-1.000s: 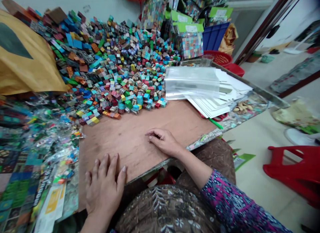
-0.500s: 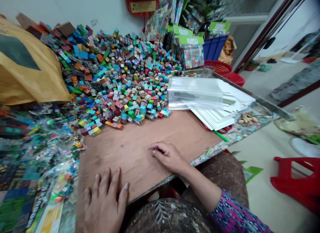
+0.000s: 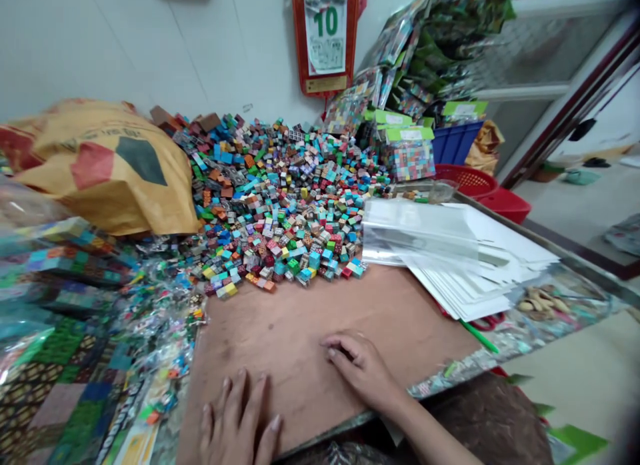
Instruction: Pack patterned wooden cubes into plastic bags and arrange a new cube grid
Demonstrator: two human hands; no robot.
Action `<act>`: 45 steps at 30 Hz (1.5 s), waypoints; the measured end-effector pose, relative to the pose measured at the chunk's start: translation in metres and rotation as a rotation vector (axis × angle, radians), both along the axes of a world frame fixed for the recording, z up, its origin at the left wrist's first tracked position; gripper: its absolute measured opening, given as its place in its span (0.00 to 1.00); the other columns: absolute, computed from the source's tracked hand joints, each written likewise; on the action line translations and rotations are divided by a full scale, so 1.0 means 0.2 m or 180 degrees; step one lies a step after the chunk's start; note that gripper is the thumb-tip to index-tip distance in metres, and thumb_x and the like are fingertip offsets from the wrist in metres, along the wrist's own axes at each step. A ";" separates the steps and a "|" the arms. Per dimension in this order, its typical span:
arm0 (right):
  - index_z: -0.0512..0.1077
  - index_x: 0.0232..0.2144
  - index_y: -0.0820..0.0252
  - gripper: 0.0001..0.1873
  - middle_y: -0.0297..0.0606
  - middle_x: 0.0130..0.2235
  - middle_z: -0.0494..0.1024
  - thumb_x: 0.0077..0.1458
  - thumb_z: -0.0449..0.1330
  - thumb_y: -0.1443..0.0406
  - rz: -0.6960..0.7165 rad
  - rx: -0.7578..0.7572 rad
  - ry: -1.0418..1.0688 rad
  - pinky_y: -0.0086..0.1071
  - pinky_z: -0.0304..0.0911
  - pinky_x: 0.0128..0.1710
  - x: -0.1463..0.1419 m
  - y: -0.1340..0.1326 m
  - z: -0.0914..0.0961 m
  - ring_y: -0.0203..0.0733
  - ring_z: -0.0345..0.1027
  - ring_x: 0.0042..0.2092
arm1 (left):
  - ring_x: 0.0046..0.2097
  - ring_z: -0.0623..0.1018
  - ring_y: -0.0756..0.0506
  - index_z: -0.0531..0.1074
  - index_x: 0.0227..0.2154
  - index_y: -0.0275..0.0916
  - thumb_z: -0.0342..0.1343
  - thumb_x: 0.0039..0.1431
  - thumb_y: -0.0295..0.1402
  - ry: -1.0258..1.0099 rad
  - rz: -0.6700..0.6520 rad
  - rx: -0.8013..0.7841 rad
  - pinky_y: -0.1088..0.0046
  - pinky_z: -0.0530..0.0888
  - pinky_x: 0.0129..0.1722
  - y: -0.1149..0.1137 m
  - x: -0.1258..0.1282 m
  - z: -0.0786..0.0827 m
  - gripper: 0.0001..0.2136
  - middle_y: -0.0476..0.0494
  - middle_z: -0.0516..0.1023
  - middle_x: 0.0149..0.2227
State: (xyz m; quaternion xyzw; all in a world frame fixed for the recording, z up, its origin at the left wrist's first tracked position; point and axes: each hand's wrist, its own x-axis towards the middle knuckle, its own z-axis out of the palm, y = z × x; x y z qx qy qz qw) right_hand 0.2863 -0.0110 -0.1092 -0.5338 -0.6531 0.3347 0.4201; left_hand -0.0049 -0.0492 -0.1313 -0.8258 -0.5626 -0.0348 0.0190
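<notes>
My left hand (image 3: 240,422) lies flat on the brown wooden board (image 3: 300,318) near its front edge, fingers spread, with nothing under them that I can see. Resting on the same board to the right is my right hand (image 3: 367,373), its fingers loosely curled and a gap between thumb and forefinger; it holds nothing visible. Beyond both hands, a large heap of small coloured cubes and blocks (image 3: 300,212) spills onto the board's far edge. A stack of white cards (image 3: 460,295) lies at the right, partly under clear plastic sleeves (image 3: 415,228).
A yellow sack (image 3: 125,178) stands at the left, above bagged small parts (image 3: 160,312) and printed packs (image 3: 55,385). At the right are red scissors (image 3: 490,322), a green pen (image 3: 479,336), a red basket (image 3: 465,178) and a blue bin (image 3: 456,144). A calendar (image 3: 326,38) hangs behind.
The camera view has tilted up and shifted left, so everything sits lower and farther right in the picture. Both hands keep nearly the same pose and place on the board.
</notes>
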 end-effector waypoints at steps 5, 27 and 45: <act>0.77 0.40 0.58 0.12 0.41 0.39 0.81 0.61 0.55 0.64 -0.0001 -0.0059 0.0053 0.40 0.62 0.47 0.00 0.00 0.00 0.45 0.73 0.43 | 0.67 0.65 0.33 0.59 0.66 0.50 0.46 0.68 0.39 -0.0440 -0.0127 0.0157 0.40 0.69 0.59 0.08 0.11 0.07 0.24 0.41 0.66 0.66; 0.72 0.51 0.60 0.20 0.52 0.52 0.72 0.56 0.56 0.63 -0.1143 0.0295 -0.1589 0.51 0.61 0.56 0.44 0.55 0.10 0.57 0.65 0.56 | 0.62 0.69 0.34 0.67 0.61 0.37 0.51 0.62 0.35 -0.1866 -0.0248 0.0089 0.49 0.66 0.62 0.91 0.61 0.31 0.24 0.31 0.69 0.60; 0.62 0.64 0.51 0.37 0.47 0.61 0.64 0.58 0.55 0.42 -0.1040 0.0104 -0.1734 0.54 0.57 0.58 0.25 0.90 0.21 0.62 0.59 0.60 | 0.65 0.61 0.27 0.65 0.63 0.41 0.49 0.63 0.50 -0.1285 0.0898 0.0672 0.45 0.60 0.62 1.27 0.61 0.49 0.30 0.32 0.63 0.66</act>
